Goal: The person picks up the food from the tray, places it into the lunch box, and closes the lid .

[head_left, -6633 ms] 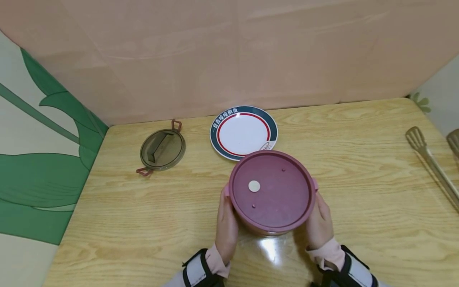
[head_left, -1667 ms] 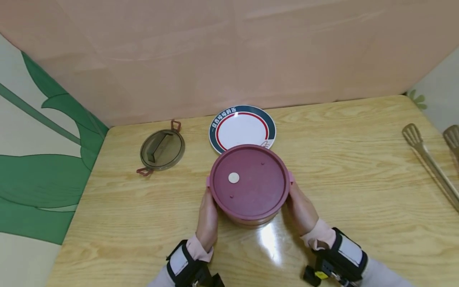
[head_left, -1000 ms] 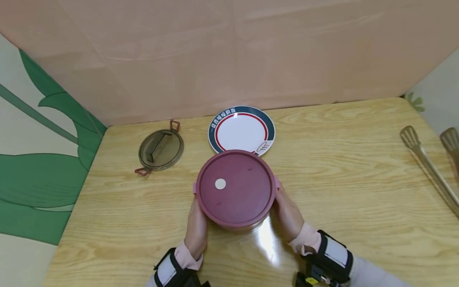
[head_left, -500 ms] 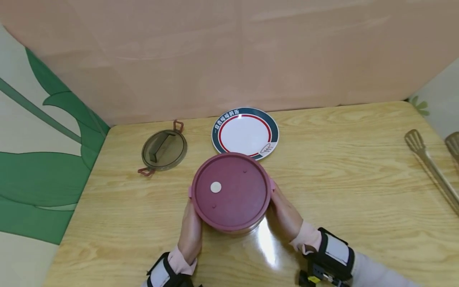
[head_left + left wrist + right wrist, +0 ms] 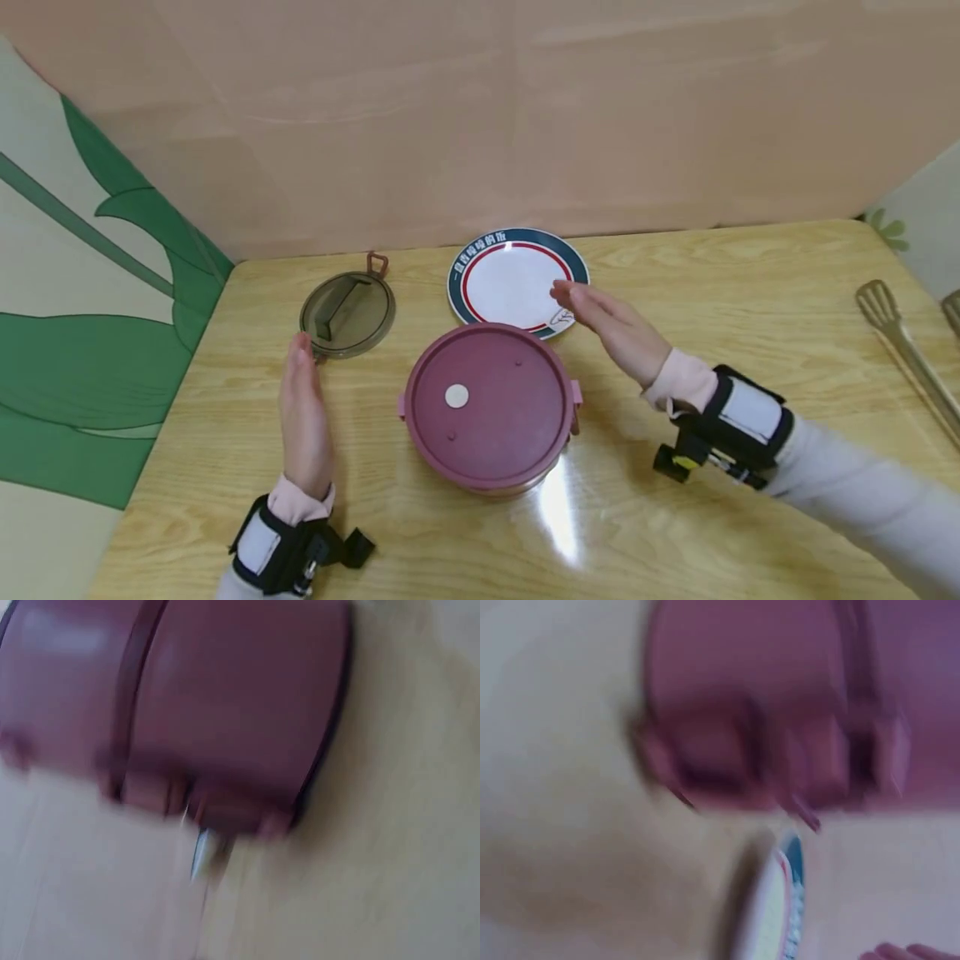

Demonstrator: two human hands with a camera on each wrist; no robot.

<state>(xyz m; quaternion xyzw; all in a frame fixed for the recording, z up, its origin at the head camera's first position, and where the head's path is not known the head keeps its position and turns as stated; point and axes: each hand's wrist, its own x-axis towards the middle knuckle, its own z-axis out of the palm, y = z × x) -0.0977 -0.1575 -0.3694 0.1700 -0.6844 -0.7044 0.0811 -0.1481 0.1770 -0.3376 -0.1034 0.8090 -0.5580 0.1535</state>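
Observation:
A round maroon pot (image 5: pixel 491 433) stands on the table, its flat top marked with a white dot and small tabs showing at its sides. It looks blurred in both wrist views, where a side handle (image 5: pixel 705 761) shows. My left hand (image 5: pixel 306 421) is held apart from the pot on its left, fingers straight, fingertips overlapping the near edge of a dark glass lid (image 5: pixel 367 321) in the head view. Off to the pot's upper right, my right hand (image 5: pixel 618 333) is extended, holding nothing, its fingertips overlapping the plate (image 5: pixel 504 287) behind the pot.
The glass lid has a red loop (image 5: pixel 377 264) at its far side and a bar grip. At the far right lies a slotted turner (image 5: pixel 900 333), with part of another utensil (image 5: pixel 952 312) at the frame edge. A pink cloth (image 5: pixel 480 125) hangs behind the table.
The pot was slid leftward between both hands earlier. Both hands have now let go: the left moved left, the right moved up and right. The pot stays in place.

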